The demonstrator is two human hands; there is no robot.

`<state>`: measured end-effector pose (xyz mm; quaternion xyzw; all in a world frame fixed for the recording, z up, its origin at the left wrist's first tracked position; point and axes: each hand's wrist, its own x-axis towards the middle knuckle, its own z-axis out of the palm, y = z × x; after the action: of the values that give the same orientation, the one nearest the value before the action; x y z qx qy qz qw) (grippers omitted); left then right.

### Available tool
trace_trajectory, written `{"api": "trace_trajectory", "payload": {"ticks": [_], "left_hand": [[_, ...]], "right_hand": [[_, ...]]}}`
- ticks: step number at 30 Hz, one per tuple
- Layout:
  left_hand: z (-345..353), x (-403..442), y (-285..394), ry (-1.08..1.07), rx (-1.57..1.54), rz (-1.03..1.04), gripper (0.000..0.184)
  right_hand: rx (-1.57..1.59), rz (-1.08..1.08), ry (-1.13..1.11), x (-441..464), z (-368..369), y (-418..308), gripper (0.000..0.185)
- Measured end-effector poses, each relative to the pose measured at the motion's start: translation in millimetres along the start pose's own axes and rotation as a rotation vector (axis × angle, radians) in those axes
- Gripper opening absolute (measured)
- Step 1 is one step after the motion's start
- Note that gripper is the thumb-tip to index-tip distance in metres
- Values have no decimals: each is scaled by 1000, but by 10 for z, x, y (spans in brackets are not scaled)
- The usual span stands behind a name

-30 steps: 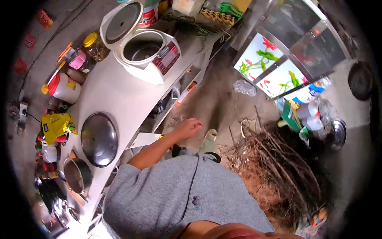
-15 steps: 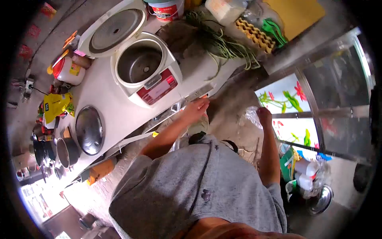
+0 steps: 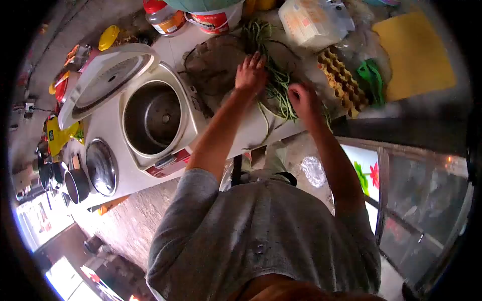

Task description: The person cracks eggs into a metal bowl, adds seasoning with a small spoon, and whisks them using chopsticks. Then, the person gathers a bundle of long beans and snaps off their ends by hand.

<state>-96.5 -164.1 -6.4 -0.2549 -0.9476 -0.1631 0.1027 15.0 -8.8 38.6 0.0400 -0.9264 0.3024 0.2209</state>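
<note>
A bunch of long, thin green beans point(image 3: 281, 93) lies along the counter, its stalks hanging toward the front edge. My left hand point(image 3: 251, 74) rests at the bunch's left side, fingers stretched out and a little apart, touching the upper stalks. On the other side, my right hand point(image 3: 304, 103) is curled beside the lower stalks. Its fingers are slightly blurred, and whatever they may hold is hidden. A dark, thin bag or cloth point(image 3: 213, 65) is spread left of the beans.
An open rice cooker point(image 3: 187, 118) stands left on the white counter point(image 3: 241, 133), near a glass lid point(image 3: 101, 168) and a pot point(image 3: 76, 185). Right of the beans are an egg tray point(image 3: 341, 83) and yellow board point(image 3: 414, 57). Crumpled clear plastic point(image 3: 314, 171) lies on the floor.
Both hands have moved from near the counter's front up to the beans. My right hand has left the clear plastic it was beside. My view has shifted toward the counter.
</note>
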Motion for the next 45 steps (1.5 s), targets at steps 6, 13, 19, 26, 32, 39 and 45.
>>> {"api": "trace_trajectory", "payload": {"ticks": [6,13,19,26,32,39,45], "left_hand": [[618,-200,-801,-244,261,-121,40],[-40,-345,-817,-571,357,-392,28],[126,128,-622,-243,54,-524,35],[913,649,-188,-270,-510,-771,60],[900,729,-30,-258,-443,-824,58],[986,791,52,-181,-696,-922,35],[742,587,53,-20,-1823,-887,34]], "right_hand": [[-50,-247,-179,899,981,464,20],[-221,-411,-496,865,1139,844,33],[-173,-412,-543,561,765,976,36],[171,-340,-461,622,855,1073,29],[342,132,-316,888,1026,1297,20],[-23,642,-594,1364,1210,1065,52],[562,541,-410,1254,1103,1140,46]]}}
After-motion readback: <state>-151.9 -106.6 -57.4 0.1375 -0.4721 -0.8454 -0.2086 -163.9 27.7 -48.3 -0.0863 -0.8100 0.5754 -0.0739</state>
